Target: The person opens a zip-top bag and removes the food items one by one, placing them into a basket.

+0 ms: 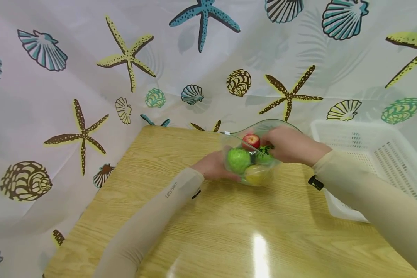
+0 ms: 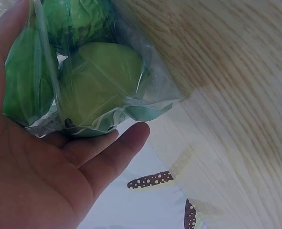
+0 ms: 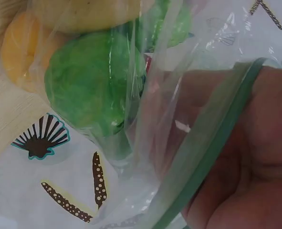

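A clear zip bag [image 1: 267, 125] with a green rim holds a red apple [image 1: 251, 141], a bumpy green fruit [image 1: 238, 160], a yellow fruit [image 1: 256, 175] and other produce. My left hand [image 1: 213, 166] supports the bag's left side and bottom; in the left wrist view the palm [image 2: 31, 181] lies under it with fingers extended. Inside the bag's mouth is my right hand [image 1: 287, 144], near a dark green item [image 1: 265, 154]. The right wrist view shows the hand [image 3: 245, 157] behind the green zip edge [image 3: 212, 143], its fingertips hidden by plastic and produce.
A white perforated plastic basket [image 1: 377, 143] stands at the right of the wooden table [image 1: 208, 224], partly behind my right forearm. A sheet printed with shells and starfish [image 1: 180, 69] hangs behind and to the left of the table.
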A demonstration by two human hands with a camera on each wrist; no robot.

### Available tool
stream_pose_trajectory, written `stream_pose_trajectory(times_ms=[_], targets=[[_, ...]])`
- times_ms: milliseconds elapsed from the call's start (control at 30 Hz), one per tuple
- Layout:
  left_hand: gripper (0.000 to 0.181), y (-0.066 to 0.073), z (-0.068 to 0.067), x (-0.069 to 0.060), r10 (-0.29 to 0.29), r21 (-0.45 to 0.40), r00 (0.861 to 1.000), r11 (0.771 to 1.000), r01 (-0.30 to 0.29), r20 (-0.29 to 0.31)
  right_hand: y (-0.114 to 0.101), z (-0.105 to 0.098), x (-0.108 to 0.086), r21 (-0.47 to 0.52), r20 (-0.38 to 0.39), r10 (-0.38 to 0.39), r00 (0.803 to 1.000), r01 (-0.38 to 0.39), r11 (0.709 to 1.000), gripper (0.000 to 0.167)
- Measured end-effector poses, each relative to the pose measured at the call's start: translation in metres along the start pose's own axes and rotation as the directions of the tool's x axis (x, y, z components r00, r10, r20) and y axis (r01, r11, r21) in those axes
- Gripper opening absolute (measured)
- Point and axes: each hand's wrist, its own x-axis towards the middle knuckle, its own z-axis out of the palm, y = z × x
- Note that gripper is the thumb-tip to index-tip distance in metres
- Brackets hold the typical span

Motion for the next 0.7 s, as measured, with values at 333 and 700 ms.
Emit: stream_pose_trajectory(times_ms=[333,700], targets=[[0.097,0.001,0.001,0.001,0.011,0.017,1.0,1.0,-0.011,0.013,-0.001,0.006,0.007,-0.096,0.072,0.125,0.99,-0.118,0.988,0.037],[0.106,0.0,0.003,0.004,-0.002,0.044,1.0,0.999,0.001,0.014,0.001,0.015,0.011,-0.139,0.163,0.187,0.969,-0.165,0.976,0.019]])
